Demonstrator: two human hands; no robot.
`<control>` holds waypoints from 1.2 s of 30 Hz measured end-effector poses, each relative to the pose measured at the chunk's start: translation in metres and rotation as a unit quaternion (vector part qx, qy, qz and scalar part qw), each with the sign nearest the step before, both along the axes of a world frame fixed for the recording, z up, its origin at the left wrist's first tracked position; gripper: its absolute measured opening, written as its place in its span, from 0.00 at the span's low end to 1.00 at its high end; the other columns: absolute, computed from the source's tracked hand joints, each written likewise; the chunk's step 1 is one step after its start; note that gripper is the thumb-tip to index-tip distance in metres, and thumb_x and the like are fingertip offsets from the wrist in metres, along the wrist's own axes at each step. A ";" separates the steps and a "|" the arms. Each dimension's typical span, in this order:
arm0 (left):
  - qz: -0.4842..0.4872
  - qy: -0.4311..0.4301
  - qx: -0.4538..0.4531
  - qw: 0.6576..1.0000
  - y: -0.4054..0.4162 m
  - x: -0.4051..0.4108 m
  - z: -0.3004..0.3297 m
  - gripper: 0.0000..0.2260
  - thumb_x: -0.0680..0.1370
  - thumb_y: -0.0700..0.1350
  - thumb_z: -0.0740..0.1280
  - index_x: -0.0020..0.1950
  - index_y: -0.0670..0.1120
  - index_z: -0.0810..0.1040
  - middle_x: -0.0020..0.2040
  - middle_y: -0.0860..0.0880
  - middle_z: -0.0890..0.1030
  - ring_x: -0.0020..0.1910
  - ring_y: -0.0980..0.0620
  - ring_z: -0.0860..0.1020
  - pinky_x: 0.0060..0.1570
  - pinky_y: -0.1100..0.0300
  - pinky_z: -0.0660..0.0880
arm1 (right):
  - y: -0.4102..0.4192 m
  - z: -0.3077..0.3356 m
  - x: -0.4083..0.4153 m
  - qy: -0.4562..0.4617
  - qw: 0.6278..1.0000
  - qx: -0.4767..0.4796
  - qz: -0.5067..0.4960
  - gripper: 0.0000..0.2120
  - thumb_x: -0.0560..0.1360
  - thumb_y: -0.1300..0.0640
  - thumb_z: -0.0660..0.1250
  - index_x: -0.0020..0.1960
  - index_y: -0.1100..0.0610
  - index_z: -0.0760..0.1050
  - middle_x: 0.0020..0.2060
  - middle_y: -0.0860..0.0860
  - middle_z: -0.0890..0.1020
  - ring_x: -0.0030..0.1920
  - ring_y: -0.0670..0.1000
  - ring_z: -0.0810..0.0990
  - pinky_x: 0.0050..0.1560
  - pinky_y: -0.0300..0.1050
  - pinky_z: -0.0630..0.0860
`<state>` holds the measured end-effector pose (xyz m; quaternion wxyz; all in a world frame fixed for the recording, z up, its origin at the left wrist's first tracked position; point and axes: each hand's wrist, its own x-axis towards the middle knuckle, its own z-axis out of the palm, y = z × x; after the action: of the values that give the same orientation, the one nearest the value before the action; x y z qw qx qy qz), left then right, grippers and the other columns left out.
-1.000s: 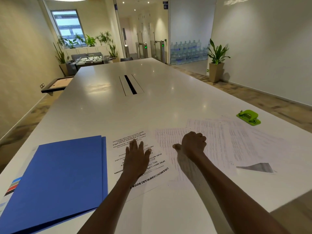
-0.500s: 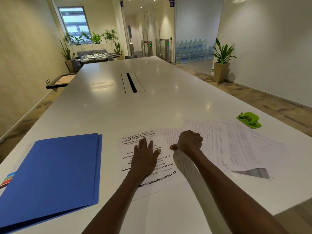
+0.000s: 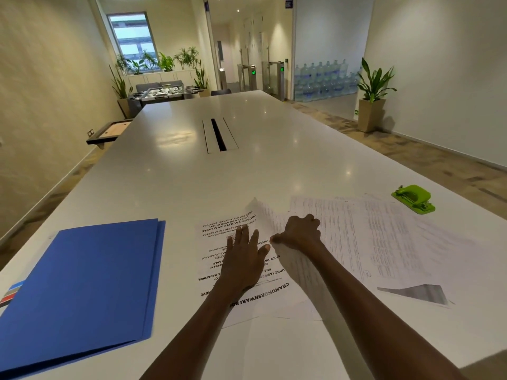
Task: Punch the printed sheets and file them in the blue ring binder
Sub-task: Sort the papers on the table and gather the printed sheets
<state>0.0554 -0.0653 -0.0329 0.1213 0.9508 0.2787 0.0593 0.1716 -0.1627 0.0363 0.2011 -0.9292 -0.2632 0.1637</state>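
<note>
On the long white worktop (image 3: 274, 165) the left hand (image 3: 242, 259) lies flat, fingers spread and apart, pressing on a printed sheet with bold lettering (image 3: 241, 270) at about 6 o'clock in the view. Just to its right, the right hand (image 3: 300, 231) is curled closed, pinching the edge of a table-printed sheet (image 3: 277, 223) between thumb and fingers; that sheet's far corner is lifted off the worktop and bends up toward 12 o'clock, overlapping the right side of the lettered sheet. More printed sheets (image 3: 384, 237) fan out toward 3 o'clock, overlapping one another, one with a dark grey printed wedge near its nearer edge. The blue ring binder (image 3: 79, 283) lies closed and flat at 8 o'clock, well apart from the hands, with a striped colour tab (image 3: 11, 293) peeking out at its left edge. A green hole punch (image 3: 413, 198) sits at 2 o'clock, just beyond the far corner of the spread sheets; whether it touches them cannot be told.
</note>
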 end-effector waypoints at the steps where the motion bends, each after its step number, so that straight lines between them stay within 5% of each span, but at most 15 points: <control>1: 0.000 0.002 0.005 1.000 0.000 0.001 0.000 0.28 0.83 0.59 0.45 0.80 0.46 0.52 0.80 0.41 0.47 0.79 0.44 0.43 0.77 0.46 0.43 | 0.003 0.000 -0.001 -0.001 1.000 -0.003 0.008 0.25 0.66 0.41 0.73 0.53 0.57 0.72 0.65 0.63 0.66 0.67 0.63 0.61 0.59 0.54 0.69; 9: -0.013 -0.002 0.015 1.000 -0.001 0.001 0.001 0.26 0.83 0.51 0.50 0.80 0.46 0.50 0.80 0.40 0.47 0.79 0.43 0.44 0.77 0.46 0.45 | 0.016 -0.002 -0.013 0.027 0.997 0.030 0.066 0.25 0.68 0.41 0.68 0.62 0.51 0.70 0.60 0.59 0.71 0.63 0.61 0.65 0.57 0.54 0.67; 12: -0.014 -0.003 0.017 1.000 -0.001 0.000 0.001 0.26 0.83 0.51 0.51 0.80 0.45 0.49 0.80 0.41 0.46 0.79 0.43 0.44 0.77 0.46 0.45 | 0.014 0.004 -0.014 0.069 0.992 0.080 0.074 0.26 0.67 0.44 0.71 0.62 0.50 0.67 0.57 0.57 0.76 0.56 0.58 0.74 0.55 0.54 0.75; 14: -0.009 -0.027 0.006 1.000 -0.001 -0.001 0.001 0.26 0.83 0.47 0.52 0.80 0.44 0.51 0.80 0.41 0.49 0.80 0.44 0.45 0.77 0.47 0.46 | 0.010 0.008 -0.015 0.083 0.989 0.105 0.060 0.33 0.65 0.45 0.74 0.64 0.52 0.63 0.57 0.58 0.75 0.54 0.59 0.77 0.52 0.53 0.78; 18: -0.003 -0.077 0.001 0.997 -0.008 -0.007 0.007 0.23 0.84 0.46 0.51 0.79 0.43 0.56 0.80 0.42 0.53 0.80 0.46 0.47 0.78 0.49 0.47 | -0.006 0.012 -0.011 0.063 0.988 0.139 -0.016 0.51 0.61 0.46 0.79 0.72 0.55 0.52 0.66 0.64 0.65 0.66 0.65 0.65 0.60 0.57 0.70; 21: 0.000 -0.081 -0.005 0.997 -0.011 -0.007 0.007 0.22 0.85 0.48 0.49 0.79 0.43 0.56 0.80 0.43 0.52 0.80 0.48 0.47 0.78 0.51 0.45 | -0.022 0.014 -0.004 0.093 0.976 0.191 -0.043 0.57 0.59 0.48 0.81 0.74 0.56 0.47 0.69 0.64 0.65 0.68 0.65 0.66 0.62 0.58 0.70; 24: 0.028 -0.094 -0.035 0.995 -0.010 -0.004 0.003 0.24 0.85 0.51 0.49 0.80 0.44 0.53 0.80 0.44 0.52 0.80 0.50 0.47 0.77 0.54 0.43 | -0.039 0.015 0.003 0.131 0.957 0.251 -0.058 0.56 0.62 0.58 0.81 0.76 0.59 0.46 0.72 0.62 0.64 0.69 0.63 0.68 0.63 0.54 0.70; 27: 0.039 -0.104 -0.052 0.992 -0.013 -0.001 0.001 0.25 0.84 0.52 0.48 0.79 0.43 0.53 0.80 0.44 0.53 0.80 0.50 0.48 0.78 0.53 0.44 | -0.052 0.012 0.012 0.123 0.953 0.265 -0.074 0.50 0.64 0.65 0.78 0.75 0.56 0.50 0.71 0.62 0.67 0.65 0.62 0.72 0.53 0.49 0.73; 32: 0.041 -0.138 -0.091 0.985 -0.024 0.007 0.003 0.25 0.84 0.51 0.50 0.79 0.42 0.52 0.80 0.44 0.55 0.79 0.50 0.50 0.77 0.54 0.45 | -0.060 0.001 0.010 0.133 0.957 0.253 -0.059 0.56 0.63 0.57 0.80 0.76 0.57 0.43 0.72 0.61 0.66 0.69 0.63 0.69 0.64 0.57 0.70; 36: 0.053 -0.199 -0.132 0.970 -0.031 0.011 0.007 0.25 0.84 0.51 0.51 0.79 0.43 0.53 0.79 0.45 0.58 0.79 0.50 0.54 0.78 0.53 0.48 | -0.063 -0.004 0.004 0.120 0.966 0.227 -0.043 0.58 0.61 0.59 0.81 0.75 0.60 0.42 0.67 0.61 0.71 0.63 0.63 0.74 0.59 0.56 0.75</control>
<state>0.0664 -0.0961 -0.0255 0.2957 0.8796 0.3039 0.2157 0.1760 -0.2260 0.0325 0.4437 -0.8433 -0.2267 0.2015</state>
